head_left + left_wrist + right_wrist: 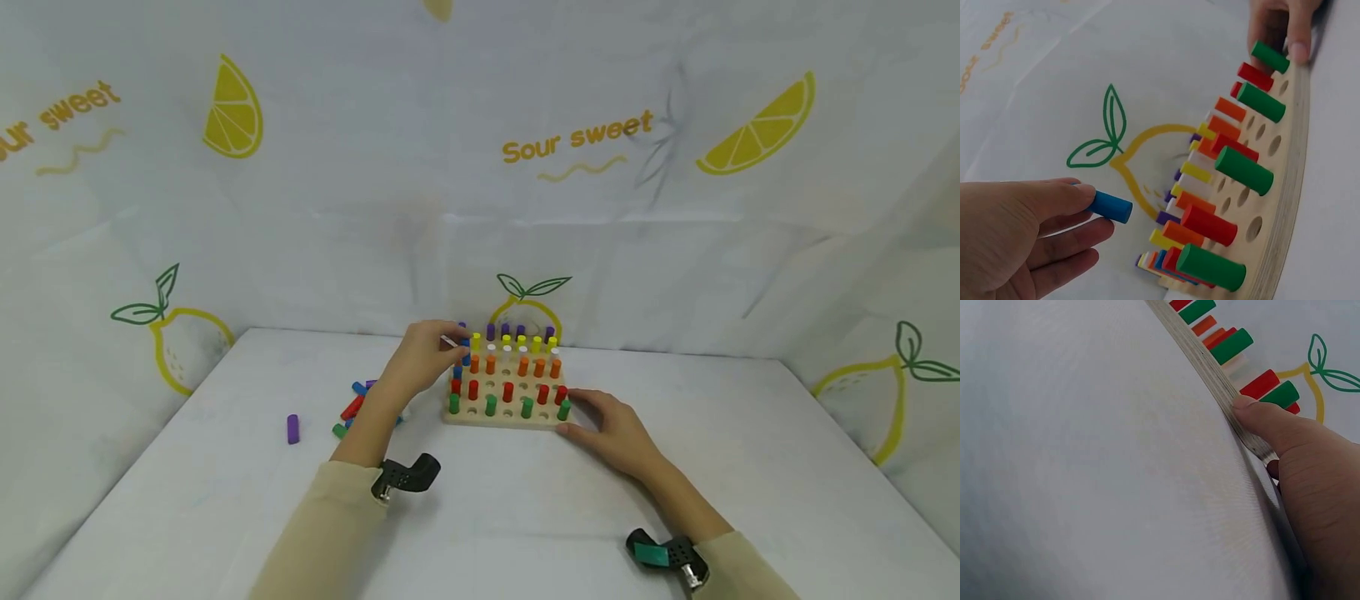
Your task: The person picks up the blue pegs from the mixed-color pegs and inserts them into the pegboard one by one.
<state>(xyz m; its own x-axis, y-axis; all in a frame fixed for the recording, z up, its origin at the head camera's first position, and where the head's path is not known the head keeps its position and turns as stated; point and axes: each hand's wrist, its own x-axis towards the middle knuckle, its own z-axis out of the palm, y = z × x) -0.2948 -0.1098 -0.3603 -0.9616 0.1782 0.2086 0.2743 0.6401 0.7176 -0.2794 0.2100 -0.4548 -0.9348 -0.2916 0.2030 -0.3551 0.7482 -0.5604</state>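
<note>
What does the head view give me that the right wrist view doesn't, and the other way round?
Only head: the left hand, the loose pegs, a purple peg lying apart from them, and both sleeves.

Only right wrist: the fine layers in the side of the board, seen close up.

Both: the right hand at the board's corner, green pegs, red pegs and orange pegs in the board, and the white table.

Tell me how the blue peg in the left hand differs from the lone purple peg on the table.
The left hand pinches the blue peg; the purple peg lies untouched on the table. The blue peg is near the pegboard; the purple peg lies farther left. Both are cylindrical.
</note>
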